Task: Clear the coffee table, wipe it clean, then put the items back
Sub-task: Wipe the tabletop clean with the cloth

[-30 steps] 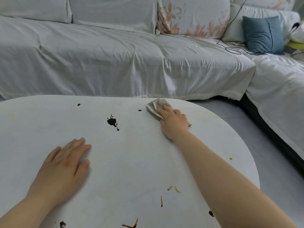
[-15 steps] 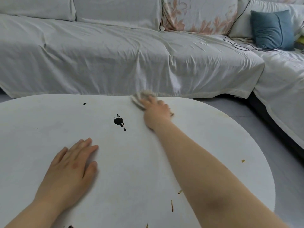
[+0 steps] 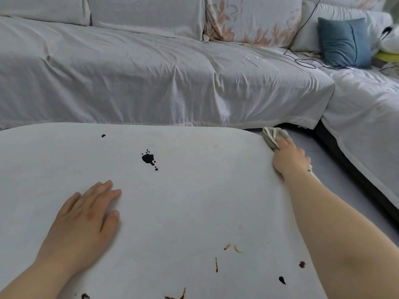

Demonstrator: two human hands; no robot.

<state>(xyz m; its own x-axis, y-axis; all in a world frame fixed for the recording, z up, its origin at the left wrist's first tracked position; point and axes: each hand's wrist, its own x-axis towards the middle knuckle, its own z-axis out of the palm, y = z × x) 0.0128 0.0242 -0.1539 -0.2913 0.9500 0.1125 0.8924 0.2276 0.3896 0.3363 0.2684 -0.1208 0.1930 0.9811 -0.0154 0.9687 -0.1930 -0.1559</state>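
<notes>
On the far right edge of the coffee table (image 3: 194, 201), right hand (image 3: 288, 158) clenched around a grey cloth (image 3: 273, 137), pressing it at the rim. Left hand (image 3: 84, 216) flat on the table, fingers released, holding nothing. Black spill (image 3: 148, 158) near table middle; brown crumbs (image 3: 232, 248) and smears along the near edge. Covered sofa (image 3: 162, 72) behind the table.

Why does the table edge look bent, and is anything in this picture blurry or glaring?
Head view: the wide-angle lens bows the coffee table edge and the sofa. Light is soft and even, without glare; only a faint shadow sits beside the left hand. The right hand and its cloth at the far corner look slightly smeared, while the dark spill stays crisp.
</notes>
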